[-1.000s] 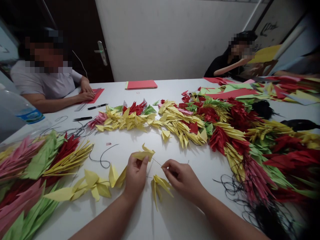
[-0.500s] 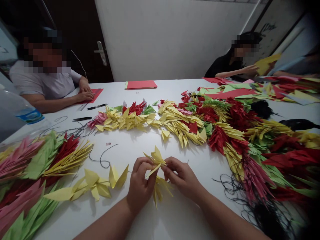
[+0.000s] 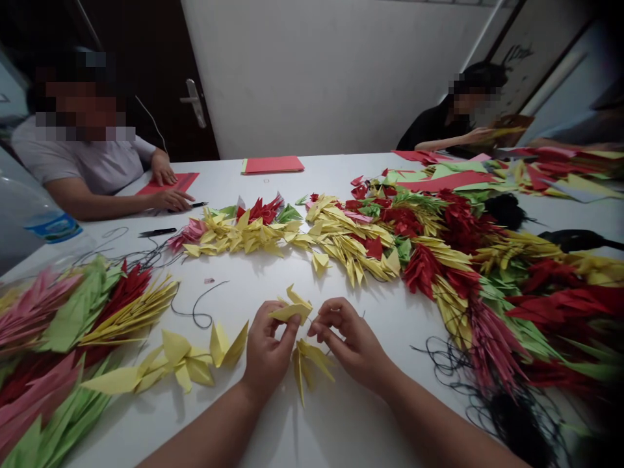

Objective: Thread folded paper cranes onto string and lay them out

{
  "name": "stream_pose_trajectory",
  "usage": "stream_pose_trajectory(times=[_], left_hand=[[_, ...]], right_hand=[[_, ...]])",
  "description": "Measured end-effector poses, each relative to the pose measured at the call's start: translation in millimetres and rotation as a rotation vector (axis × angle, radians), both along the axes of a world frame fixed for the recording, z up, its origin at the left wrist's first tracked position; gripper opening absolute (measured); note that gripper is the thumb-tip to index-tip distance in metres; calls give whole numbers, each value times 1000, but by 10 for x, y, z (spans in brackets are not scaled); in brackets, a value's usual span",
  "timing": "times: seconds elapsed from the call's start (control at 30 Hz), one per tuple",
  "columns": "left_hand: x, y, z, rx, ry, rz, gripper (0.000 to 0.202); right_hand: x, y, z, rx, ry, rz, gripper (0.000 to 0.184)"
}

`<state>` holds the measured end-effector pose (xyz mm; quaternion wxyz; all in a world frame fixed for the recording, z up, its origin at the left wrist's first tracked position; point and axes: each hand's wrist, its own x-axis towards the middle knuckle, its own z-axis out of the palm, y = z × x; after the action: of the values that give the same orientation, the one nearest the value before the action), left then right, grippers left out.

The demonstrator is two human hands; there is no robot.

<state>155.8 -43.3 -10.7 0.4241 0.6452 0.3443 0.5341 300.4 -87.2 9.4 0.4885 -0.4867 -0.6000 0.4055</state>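
My left hand (image 3: 269,341) pinches a yellow origami crane (image 3: 291,312) between thumb and fingers, above the white table. Close beside it, my right hand (image 3: 344,335) is closed in a pinch, fingertips just apart from the crane. What those fingertips hold is too small to make out; a thin dark line, perhaps string, shows near the hand. Below and between both hands hangs or lies another yellow folded paper piece (image 3: 309,367). Several loose yellow cranes (image 3: 182,357) lie left of my left hand.
Strung red, green, pink and yellow cranes (image 3: 351,250) run across the table (image 3: 253,279), with more bundles (image 3: 73,305) at left. Black string (image 3: 517,403) lies tangled at right. A craft knife (image 3: 158,232), a water bottle (image 3: 53,224) and red paper (image 3: 273,165) are farther off. Two people sit opposite.
My right hand has drawn slightly away from the crane, which has tilted in my left hand. The person at left has moved a hand to the pen; the person at right has lowered yellow paper.
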Motion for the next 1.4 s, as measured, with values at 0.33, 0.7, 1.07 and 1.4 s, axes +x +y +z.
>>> stream_pose_trajectory(times=[0.33, 0.7, 1.07, 1.4], left_hand=[[2, -10, 22, -55, 6, -35, 8], [21, -24, 51, -95, 26, -17, 11], [6, -13, 14, 9, 86, -38, 6], [-18, -107, 146, 581, 403, -182, 9]], right_hand=[[-21, 8, -36, 225, -224, -103, 8], [52, 51, 65, 677, -824, -138, 16], [82, 57, 43, 630, -753, -159, 10], [264, 32, 261, 349, -416, -133, 20]])
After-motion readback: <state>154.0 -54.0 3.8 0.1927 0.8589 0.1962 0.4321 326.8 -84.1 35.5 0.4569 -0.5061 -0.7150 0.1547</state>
